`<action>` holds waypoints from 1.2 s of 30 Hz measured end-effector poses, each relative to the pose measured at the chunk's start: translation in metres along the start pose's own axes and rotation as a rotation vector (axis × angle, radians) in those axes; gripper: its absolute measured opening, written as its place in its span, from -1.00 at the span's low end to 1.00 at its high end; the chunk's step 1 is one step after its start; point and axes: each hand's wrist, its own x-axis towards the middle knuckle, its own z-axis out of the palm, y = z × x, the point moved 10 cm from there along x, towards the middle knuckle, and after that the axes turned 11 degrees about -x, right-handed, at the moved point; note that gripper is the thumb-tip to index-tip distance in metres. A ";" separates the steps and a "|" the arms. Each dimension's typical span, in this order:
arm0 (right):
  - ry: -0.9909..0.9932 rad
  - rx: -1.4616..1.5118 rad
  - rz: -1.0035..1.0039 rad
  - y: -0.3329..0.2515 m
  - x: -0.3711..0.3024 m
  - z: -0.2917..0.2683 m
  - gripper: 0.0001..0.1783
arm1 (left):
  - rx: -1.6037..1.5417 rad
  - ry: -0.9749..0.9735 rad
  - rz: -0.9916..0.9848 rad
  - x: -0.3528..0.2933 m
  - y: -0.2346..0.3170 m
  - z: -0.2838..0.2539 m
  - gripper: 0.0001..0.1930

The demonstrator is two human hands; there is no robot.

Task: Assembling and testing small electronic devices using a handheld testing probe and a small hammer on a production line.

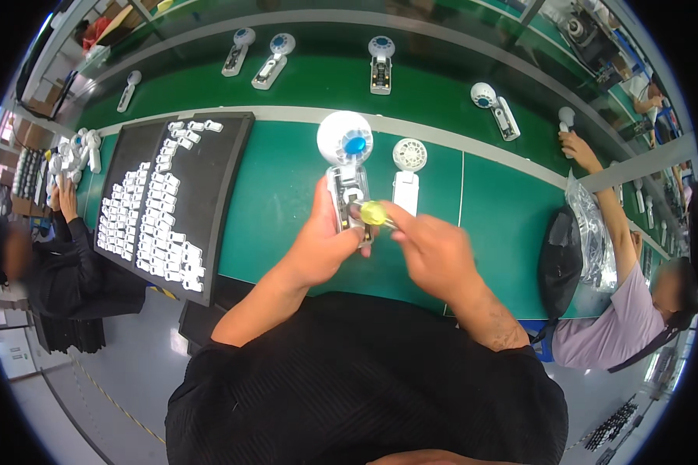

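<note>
Near the middle of the bench, my left hand is wrapped around the handle of a white handheld fan. The fan's round head points away from me and shows a blue centre. Its handle lies open, with inner parts showing. My right hand is closed by the handle, pinching a small tool with a translucent yellow-green part. The tool's exact kind and its tip cannot be made out. Just right of the held fan, a second white fan with a grille-like head lies on the green mat.
A black tray of small white parts lies left. Several fans, including one white fan, sit on the green strip beyond the pale rail. Co-workers' hands reach in at left and right. A black bag and clear plastic lie right.
</note>
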 end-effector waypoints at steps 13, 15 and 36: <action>-0.004 -0.080 0.149 0.024 0.021 0.021 -0.64 | -0.070 0.054 -0.027 -0.018 0.008 -0.010 -0.34; 0.066 -0.005 0.118 0.030 0.011 0.009 -0.64 | -0.160 0.046 -0.051 -0.018 0.006 -0.023 -0.40; 0.048 -0.216 0.551 0.134 -0.009 0.007 -0.64 | -0.206 -0.038 -0.073 -0.025 0.014 -0.039 -0.56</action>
